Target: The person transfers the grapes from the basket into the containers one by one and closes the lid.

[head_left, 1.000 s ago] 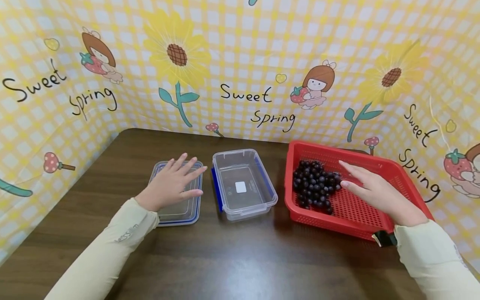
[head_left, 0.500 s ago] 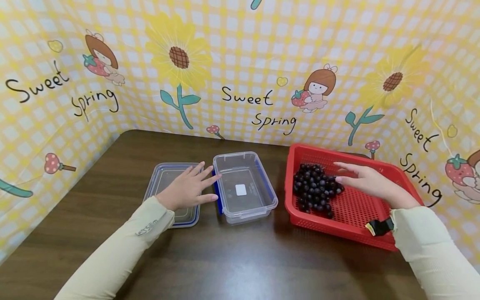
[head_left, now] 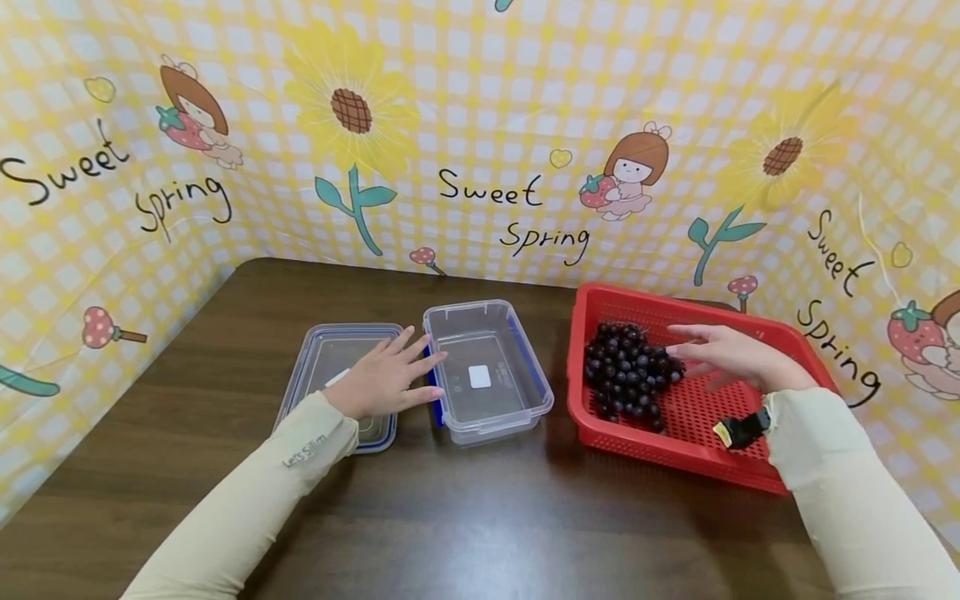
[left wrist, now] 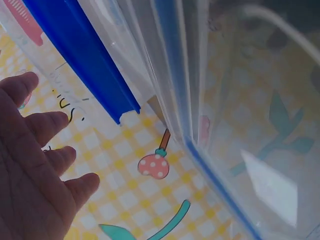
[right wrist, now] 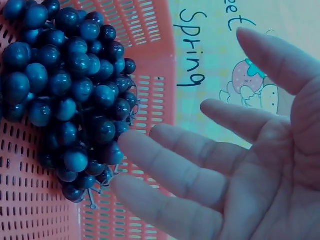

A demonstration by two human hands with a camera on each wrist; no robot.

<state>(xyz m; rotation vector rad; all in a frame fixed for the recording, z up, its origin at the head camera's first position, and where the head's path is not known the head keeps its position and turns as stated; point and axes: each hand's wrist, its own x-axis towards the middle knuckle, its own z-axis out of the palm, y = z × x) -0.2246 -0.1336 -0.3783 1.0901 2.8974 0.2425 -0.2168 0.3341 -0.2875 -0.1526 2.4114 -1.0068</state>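
A bunch of dark grapes (head_left: 630,371) lies in the left part of a red perforated basket (head_left: 697,467). Fingers spread, my right hand (head_left: 738,357) hovers over the basket just right of the grapes; in the right wrist view its fingertips come near the bunch (right wrist: 75,90). My left hand (head_left: 382,379) reaches with straight, spread fingers over a clear lid with a blue seal (head_left: 318,354). Its fingertips are close to the left side of a clear plastic container (head_left: 487,408); whether they touch it cannot be told. The container's blue side clip (left wrist: 85,55) hangs down in the left wrist view. Neither hand holds anything.
All of it stands on a dark brown wooden table (head_left: 480,517). A yellow checked cloth (head_left: 487,125) with printed flowers and lettering rises behind and at both sides. A black strap (head_left: 742,429) sits at my right wrist.
My left hand has moved right, from over the lid toward the container. My right hand has shifted a little left, nearer the grapes, with its fingers spreading downward.
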